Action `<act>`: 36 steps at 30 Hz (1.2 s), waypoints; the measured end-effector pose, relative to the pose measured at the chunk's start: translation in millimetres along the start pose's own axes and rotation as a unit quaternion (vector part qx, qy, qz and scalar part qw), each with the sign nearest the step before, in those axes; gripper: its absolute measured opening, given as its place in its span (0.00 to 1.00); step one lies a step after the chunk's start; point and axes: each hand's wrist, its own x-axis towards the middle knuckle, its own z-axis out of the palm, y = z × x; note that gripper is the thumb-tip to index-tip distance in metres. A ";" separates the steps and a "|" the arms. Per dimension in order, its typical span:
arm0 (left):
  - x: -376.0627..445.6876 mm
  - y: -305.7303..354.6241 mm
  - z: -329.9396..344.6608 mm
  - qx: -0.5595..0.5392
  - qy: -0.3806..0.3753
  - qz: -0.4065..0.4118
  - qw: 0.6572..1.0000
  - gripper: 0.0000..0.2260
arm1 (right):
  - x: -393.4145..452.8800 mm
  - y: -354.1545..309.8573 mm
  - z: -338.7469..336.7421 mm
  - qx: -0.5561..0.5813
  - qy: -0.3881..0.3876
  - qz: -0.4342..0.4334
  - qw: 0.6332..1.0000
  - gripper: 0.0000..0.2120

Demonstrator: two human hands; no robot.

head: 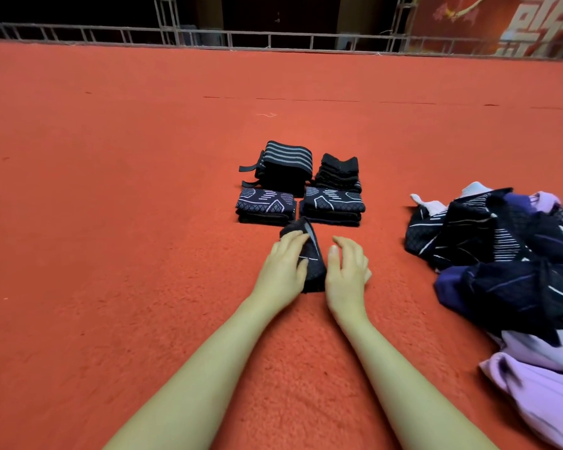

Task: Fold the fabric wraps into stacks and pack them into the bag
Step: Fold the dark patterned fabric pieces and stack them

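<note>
I count four folded stacks on the red carpet [143, 190], set two by two. The far left stack [285, 165] is black with grey stripes and has two loose strap ends poking out on its left. The far right stack [338, 172] is plain black. The near left stack [265, 206] and near right stack [333, 204] are both dark navy with pale line patterns, and they sit just beside each other.

Just near of that pair lies one dark wrap [309, 254], between my two hands. My left hand [285, 264] rests on it with fingers laid over its left side, lightly bent. My right hand [346, 267] stands on edge against its right side, fingers relaxed and mostly straight; whether it grips anything I cannot tell.

Well apart to the right is one loose pile of unfolded wraps [501, 248], navy, black and lilac, tangled so I cannot count them. A grey railing [273, 37] runs along the far edge
</note>
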 end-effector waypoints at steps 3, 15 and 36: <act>9.0 -5.6 -4.3 0.187 -0.148 -0.025 0.971 0.25 | 2.6 6.5 1.0 -0.077 -0.005 0.007 0.997 0.22; 22.8 -26.3 -23.1 0.188 -0.256 0.010 0.948 0.23 | 5.3 13.4 5.5 -0.233 -0.084 -0.010 0.969 0.16; 21.7 -75.3 -69.1 0.194 0.047 0.142 0.969 0.22 | 43.3 -32.1 36.2 -0.014 -0.033 -0.186 0.982 0.07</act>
